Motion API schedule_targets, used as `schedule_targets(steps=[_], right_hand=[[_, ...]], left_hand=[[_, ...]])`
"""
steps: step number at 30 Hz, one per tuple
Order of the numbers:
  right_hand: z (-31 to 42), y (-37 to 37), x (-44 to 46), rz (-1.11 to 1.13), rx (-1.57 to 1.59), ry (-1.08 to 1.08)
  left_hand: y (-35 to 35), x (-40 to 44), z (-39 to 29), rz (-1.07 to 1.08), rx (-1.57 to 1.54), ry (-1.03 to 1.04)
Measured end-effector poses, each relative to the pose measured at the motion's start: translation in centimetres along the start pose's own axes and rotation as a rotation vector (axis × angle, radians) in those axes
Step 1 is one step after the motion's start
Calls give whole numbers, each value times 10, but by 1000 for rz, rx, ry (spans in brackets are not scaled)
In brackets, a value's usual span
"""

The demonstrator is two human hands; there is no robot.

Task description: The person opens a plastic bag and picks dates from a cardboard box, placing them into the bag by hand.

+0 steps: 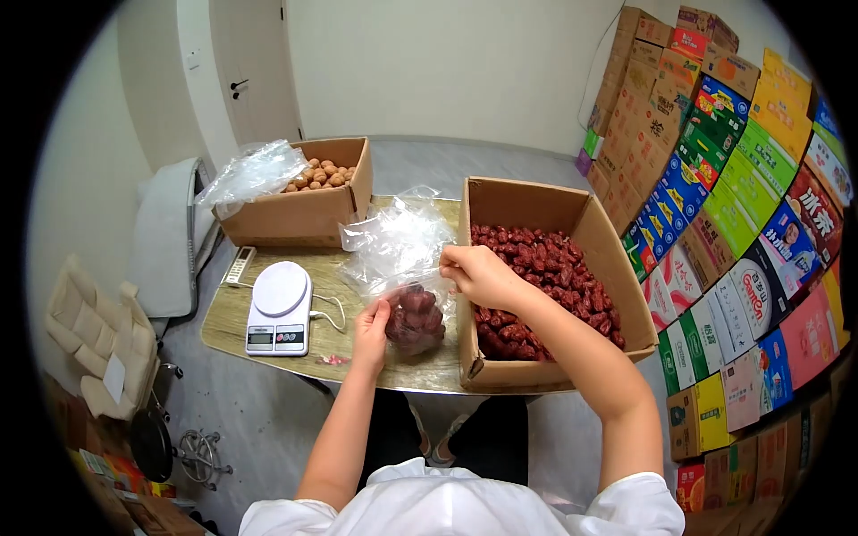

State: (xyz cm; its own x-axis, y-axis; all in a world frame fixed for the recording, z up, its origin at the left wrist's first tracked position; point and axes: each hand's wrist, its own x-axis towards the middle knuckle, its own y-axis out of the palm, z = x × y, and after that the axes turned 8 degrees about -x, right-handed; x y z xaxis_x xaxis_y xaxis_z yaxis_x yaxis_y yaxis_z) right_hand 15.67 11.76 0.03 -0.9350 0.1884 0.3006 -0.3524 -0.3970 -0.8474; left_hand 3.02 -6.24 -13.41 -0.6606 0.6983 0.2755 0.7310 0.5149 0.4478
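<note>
A clear plastic bag [416, 323] partly filled with dried red dates hangs between my two hands near the table's front edge. My left hand [370, 332] is closed on the left side of its upper part. With its fingers pinched together, my right hand [480, 273] grips the bag's upper right edge. Just behind it lies a heap of clear plastic bags [399, 239]. To the right, an open cardboard box [520, 375] holds many loose red dates [559, 277]; my right forearm passes over its near left part.
A white kitchen scale [279, 308] with a cable stands left on the wooden table [357, 364], beside a remote control [239, 265]. Behind are a box of walnuts [328, 174] and more plastic bags [255, 171]. Stacked cartons [715, 277] line the right; an armchair [98, 330] stands left.
</note>
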Motion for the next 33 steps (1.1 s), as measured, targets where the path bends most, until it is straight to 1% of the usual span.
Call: schedule_targets(steps=[1,3,4,6,7,9,11,15,19,25,27,33], right_hand=[[4,-1,2,-2,-2,-5],[14,-2,3,41,290,235],[10,2,4,41,291,233],[-2,15,3,26,560,258],[-1,15,1,25,562,257],[0,14,-4,-44,664,115],[0,15,-6,-20,666,123],[-5,17,-4,70,642,138],[-1,14,-5,80,678,74],[0,12,-5,94,590,102],[8,7,-7,59,637,124],[7,6,-7,47,702,130]], left_hand=[[3,0,-6,-22,-17,13],[8,-2,-18,-44,-32,25],[10,-4,-23,-74,-72,11],[14,-8,-31,-105,-111,-4],[16,-9,-35,-140,-149,8],[18,-11,-41,-174,-184,20],[20,-11,-48,-236,-251,14],[27,-15,-53,-261,-261,-19],[30,-16,-49,-275,-273,-17],[27,-18,-45,-289,-219,16],[28,-19,-45,-288,-214,23],[27,-19,-42,-268,-211,67]])
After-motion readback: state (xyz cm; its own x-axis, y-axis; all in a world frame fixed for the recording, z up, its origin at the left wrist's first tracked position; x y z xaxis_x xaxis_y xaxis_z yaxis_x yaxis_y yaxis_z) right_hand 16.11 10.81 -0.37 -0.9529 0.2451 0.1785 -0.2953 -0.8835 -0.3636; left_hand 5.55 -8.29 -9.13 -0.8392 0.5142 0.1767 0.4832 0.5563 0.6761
